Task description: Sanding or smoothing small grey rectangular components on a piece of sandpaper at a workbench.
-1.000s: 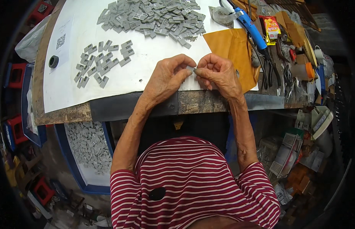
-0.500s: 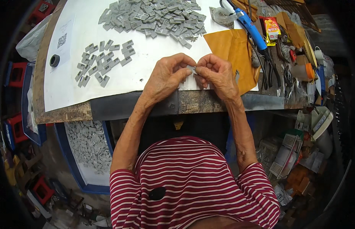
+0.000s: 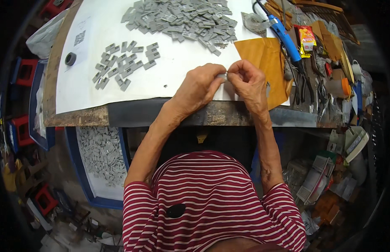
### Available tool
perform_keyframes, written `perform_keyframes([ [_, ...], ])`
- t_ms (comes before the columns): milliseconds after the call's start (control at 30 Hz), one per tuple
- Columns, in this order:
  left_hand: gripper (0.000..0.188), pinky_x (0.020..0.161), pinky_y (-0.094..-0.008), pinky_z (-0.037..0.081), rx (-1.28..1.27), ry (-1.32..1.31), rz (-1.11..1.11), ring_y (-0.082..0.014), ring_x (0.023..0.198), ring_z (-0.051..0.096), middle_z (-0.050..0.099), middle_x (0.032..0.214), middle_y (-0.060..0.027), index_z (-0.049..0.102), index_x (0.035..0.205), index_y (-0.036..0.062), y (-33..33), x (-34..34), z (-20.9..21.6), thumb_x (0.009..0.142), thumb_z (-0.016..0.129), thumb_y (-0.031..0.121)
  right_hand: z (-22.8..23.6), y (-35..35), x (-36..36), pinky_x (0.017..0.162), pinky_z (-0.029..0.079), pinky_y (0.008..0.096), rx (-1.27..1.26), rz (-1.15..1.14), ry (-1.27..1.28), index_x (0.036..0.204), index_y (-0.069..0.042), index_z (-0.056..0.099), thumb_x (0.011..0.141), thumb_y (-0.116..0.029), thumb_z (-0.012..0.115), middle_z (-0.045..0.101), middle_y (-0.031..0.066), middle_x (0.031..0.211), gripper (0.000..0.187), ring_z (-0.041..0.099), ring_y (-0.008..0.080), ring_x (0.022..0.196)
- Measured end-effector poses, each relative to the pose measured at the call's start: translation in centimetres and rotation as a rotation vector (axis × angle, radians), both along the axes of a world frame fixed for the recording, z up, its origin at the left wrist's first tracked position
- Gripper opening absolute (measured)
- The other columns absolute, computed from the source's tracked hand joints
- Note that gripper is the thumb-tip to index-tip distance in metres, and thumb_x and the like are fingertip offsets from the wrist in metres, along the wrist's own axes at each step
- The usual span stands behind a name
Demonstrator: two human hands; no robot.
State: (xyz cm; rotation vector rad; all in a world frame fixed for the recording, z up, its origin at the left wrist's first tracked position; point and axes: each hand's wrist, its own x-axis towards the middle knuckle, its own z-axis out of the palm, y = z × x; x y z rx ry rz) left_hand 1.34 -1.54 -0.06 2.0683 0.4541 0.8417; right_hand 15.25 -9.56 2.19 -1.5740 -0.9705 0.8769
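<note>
Close to the table's front edge, my left hand [image 3: 200, 85] pinches a small grey plastic piece [image 3: 223, 76], mostly covered by the fingers. Right beside it, my right hand [image 3: 249, 86] has thumb and forefinger pressed together at the piece's end; whatever they hold is too small to make out. Beyond the hands, a big heap of grey rectangular pieces [image 3: 178, 21] lies on white paper [image 3: 161, 63]. A looser group of similar pieces [image 3: 123, 67] is spread out to the left.
A brown envelope [image 3: 262, 59] lies right of the hands, with a blue-handled corded tool [image 3: 285, 38], pliers [image 3: 306, 84] and a red-yellow packet [image 3: 306, 40] beyond. A black ring [image 3: 70, 59] sits far left. Below the table edge stands a blue tray of grey pieces [image 3: 100, 155].
The whole view has shifted slightly, so the table appears further right. Both hands stay together at the small piece; the left fingers now cover more of it.
</note>
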Motion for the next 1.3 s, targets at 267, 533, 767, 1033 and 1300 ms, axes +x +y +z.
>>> perform_keyframes([
  [267,0.018,0.066,-0.0333,0.044,0.09,0.051,0.051,-0.0271,0.071,0.058,0.061,0.083,-0.012,0.058,0.092,0.0014,-0.3,-0.4,0.2,0.074,0.061,0.004,0.4,-0.4,-0.4,0.042,0.035,0.0169,-0.032,0.026,0.095,0.085,0.002,0.055,0.082,-0.003,0.056,0.052,-0.0005,0.06,0.006,0.046,0.0036,0.048],
  [533,0.015,0.071,-0.0321,0.036,0.268,0.156,0.144,-0.019,0.071,0.056,0.059,0.082,-0.0049,0.058,0.09,0.0059,-0.1,-2.9,1.1,0.075,0.061,0.007,0.1,0.0,-1.6,0.048,0.041,0.0187,-0.023,0.081,0.179,0.09,0.003,0.056,0.085,-0.008,0.055,0.054,0.0017,0.063,0.012,0.049,0.006,0.052],
  [767,0.013,0.072,-0.0369,0.035,0.318,0.224,0.429,-0.0247,0.081,0.05,0.054,0.082,-0.0075,0.057,0.081,0.0064,2.3,-7.4,-0.2,0.071,0.064,0.01,0.1,-0.5,-1.5,0.049,0.042,0.0193,-0.006,0.079,0.221,0.089,0.004,0.056,0.085,-0.009,0.055,0.055,0.0042,0.067,0.014,0.05,0.0071,0.052],
  [1033,0.015,0.074,-0.038,0.034,0.326,0.372,0.554,-0.0252,0.085,0.049,0.053,0.085,-0.007,0.058,0.084,0.0061,2.5,-10.0,-0.4,0.07,0.065,0.009,0.2,-1.2,-1.2,0.048,0.04,0.0188,-0.022,0.083,0.2,0.088,0.004,0.057,0.084,-0.007,0.055,0.056,0.0049,0.069,0.012,0.049,0.0066,0.053],
  [1300,0.018,0.075,-0.0376,0.033,0.331,0.401,0.584,-0.0243,0.087,0.048,0.053,0.089,-0.0058,0.059,0.085,0.0069,2.3,-10.0,-0.1,0.069,0.065,0.007,0.9,-1.5,-1.0,0.047,0.04,0.0186,-0.036,0.064,0.177,0.088,0.004,0.057,0.084,-0.006,0.055,0.057,0.005,0.071,0.011,0.049,0.0061,0.054],
])
